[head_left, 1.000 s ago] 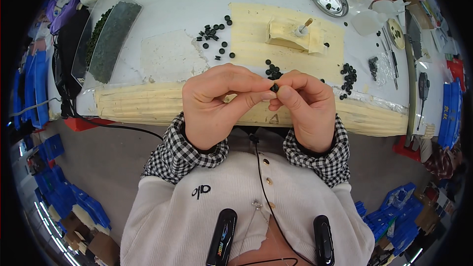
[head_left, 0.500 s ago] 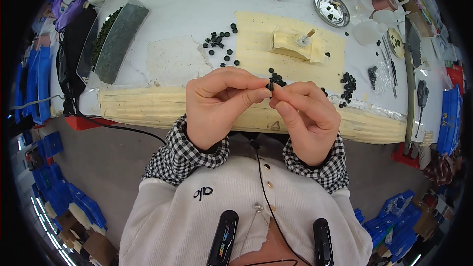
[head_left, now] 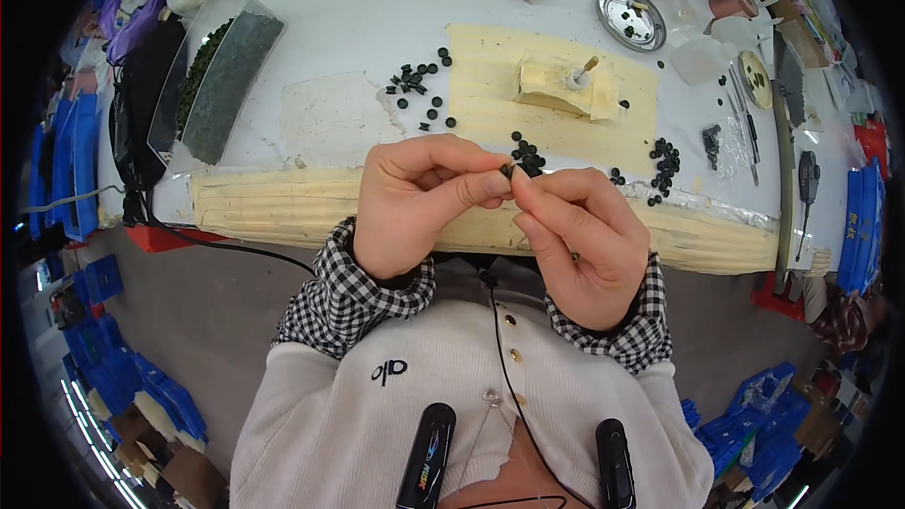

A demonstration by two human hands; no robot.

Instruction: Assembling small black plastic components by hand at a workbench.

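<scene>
Above the table's padded front edge, my left hand (head_left: pixel 412 196) pinches a small dark round part (head_left: pixel 507 171) between thumb and forefinger. My right hand (head_left: pixel 589 238) meets it from the other side, thumb and forefinger closed against the same part. Fingertips cover most of the piece. Just beyond them lies a cluster of similar black round parts (head_left: pixel 528 153) on a cream tape-covered mat (head_left: pixel 481 66). More loose black parts (head_left: pixel 411 78) are scattered to the left of the mat, and another group (head_left: pixel 666 160) lies to its right.
On the mat stands a taped block (head_left: pixel 551 94) with a small upright stick. A clear bin (head_left: pixel 231 85) of dark green bits is at left. A round metal dish (head_left: pixel 608 19) sits at back right, near thin tools (head_left: pixel 749 132). A black cable (head_left: pixel 255 247) hangs at the front left.
The fingertips have shifted slightly left with the small part, which has turned between them. My right hand has lowered a little and its forefinger has straightened.
</scene>
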